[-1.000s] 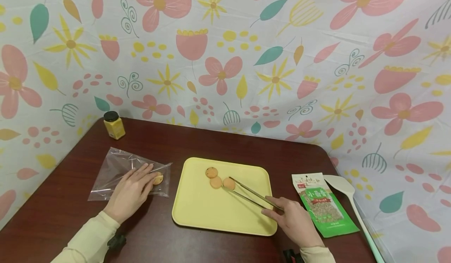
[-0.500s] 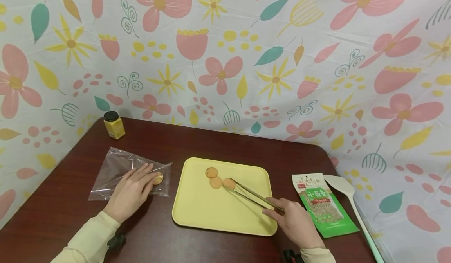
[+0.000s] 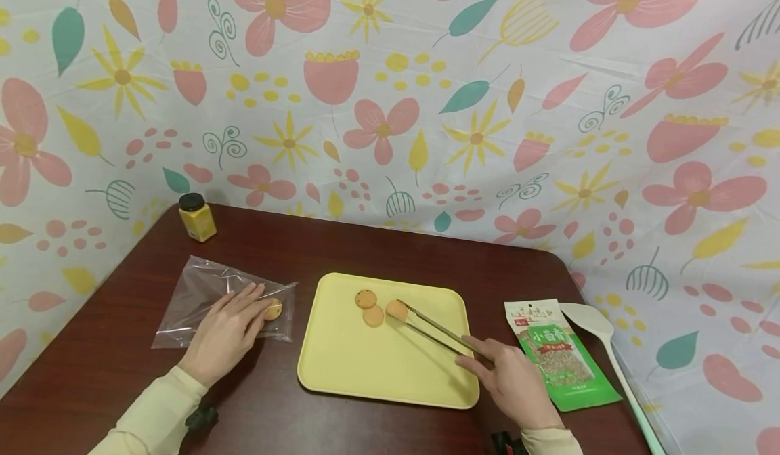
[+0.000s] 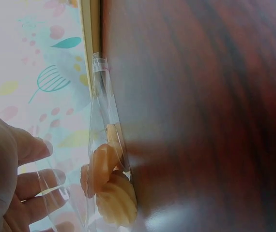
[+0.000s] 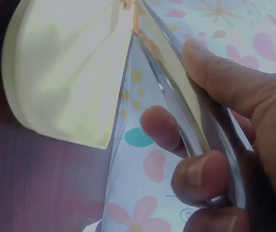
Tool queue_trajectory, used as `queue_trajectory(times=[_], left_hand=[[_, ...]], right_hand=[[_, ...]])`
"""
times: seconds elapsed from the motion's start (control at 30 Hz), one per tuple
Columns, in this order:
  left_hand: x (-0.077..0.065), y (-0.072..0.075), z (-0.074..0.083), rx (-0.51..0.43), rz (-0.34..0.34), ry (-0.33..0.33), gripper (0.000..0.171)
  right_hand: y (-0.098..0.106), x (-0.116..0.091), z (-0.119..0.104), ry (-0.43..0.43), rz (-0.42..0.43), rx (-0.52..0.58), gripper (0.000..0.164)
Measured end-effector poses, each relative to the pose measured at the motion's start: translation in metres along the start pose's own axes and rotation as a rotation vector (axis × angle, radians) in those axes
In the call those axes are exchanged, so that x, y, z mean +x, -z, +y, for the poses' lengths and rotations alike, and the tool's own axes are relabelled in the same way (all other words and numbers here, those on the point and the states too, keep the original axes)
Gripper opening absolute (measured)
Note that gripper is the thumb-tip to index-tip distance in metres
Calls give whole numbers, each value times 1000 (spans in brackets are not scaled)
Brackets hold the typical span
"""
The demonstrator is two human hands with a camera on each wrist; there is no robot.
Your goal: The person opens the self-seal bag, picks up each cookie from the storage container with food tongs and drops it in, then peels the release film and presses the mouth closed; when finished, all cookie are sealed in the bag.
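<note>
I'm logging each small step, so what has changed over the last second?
The cookie between the tongs moved slightly away from the person; whether lifted or slid, I can't tell. The right hand kept hold of the tongs, which shifted slightly. Unchanged: the left hand on the bag, the other two cookies, the tray and the jar.

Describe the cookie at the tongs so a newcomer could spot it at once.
On the dark table sits a yellow tray holding three cookies. The target cookie is the rightmost, the only one between the tips of the metal tongs in the right hand.
</note>
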State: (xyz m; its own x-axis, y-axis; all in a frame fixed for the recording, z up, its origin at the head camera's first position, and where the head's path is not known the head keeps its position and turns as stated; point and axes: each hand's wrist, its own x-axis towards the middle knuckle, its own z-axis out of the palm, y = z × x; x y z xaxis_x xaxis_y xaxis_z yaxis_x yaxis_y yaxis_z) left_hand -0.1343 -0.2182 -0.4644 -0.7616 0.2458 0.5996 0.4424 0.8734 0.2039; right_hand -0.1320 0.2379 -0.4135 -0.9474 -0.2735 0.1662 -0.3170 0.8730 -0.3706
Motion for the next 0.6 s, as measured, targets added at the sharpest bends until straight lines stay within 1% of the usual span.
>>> queue_trajectory(times=[0.2,0.43,0.5,0.6], left_hand=[[0,0,0,4,3,-1,31],[1,1,1,1,3,2,31],[1,2,1,0,4,3,32],[1,2,1,2,5,5,31]], right_hand=[[-1,6,-6,55,50,-3,43],[-4,15,-12,103,75,-13,41],[-6,18,-15,130,102,-27,40],[-9,22,-19,164,119,-32,40]])
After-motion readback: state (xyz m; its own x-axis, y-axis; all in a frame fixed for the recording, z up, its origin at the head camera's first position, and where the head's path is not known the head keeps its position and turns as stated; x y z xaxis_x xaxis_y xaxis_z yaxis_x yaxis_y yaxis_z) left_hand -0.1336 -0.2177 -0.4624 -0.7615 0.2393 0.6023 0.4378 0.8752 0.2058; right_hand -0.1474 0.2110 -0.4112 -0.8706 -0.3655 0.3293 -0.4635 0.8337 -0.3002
